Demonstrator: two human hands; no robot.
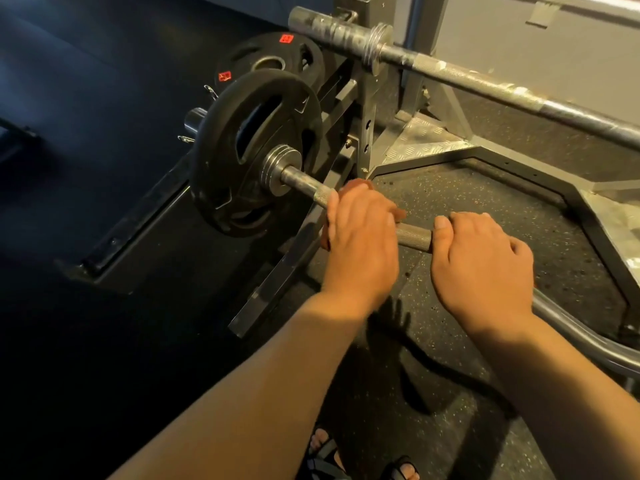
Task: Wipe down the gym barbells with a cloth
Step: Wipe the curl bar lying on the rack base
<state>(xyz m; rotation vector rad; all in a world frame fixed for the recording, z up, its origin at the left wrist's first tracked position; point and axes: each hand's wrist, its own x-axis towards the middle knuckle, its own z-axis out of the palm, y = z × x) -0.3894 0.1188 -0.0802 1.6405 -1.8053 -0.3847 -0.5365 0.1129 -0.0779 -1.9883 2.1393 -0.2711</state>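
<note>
The near barbell runs from upper left to lower right across the middle of the view, above a speckled rubber floor. Its knurled grey shaft shows between the two hands, and past the right wrist it bends and curves on toward the right edge. A black weight plate sits on its left end, hard against the ribbed steel collar.

The left hand is wrapped over the shaft just to the right of that collar, fingers curled down round a reddish-brown cloth pressed onto the bar. Only the edges of the cloth peek out, above the knuckles and beside the thumb. The right hand grips the bare shaft a little further along, fingers folded over the top and the thumb lying along the metal, pointing at the left hand. The two hands are near each other but do not touch.

A far barbell with an empty sleeve lies across the grey rack at the top. A second plate with red labels stands behind the first. Sandals show at the bottom edge.
</note>
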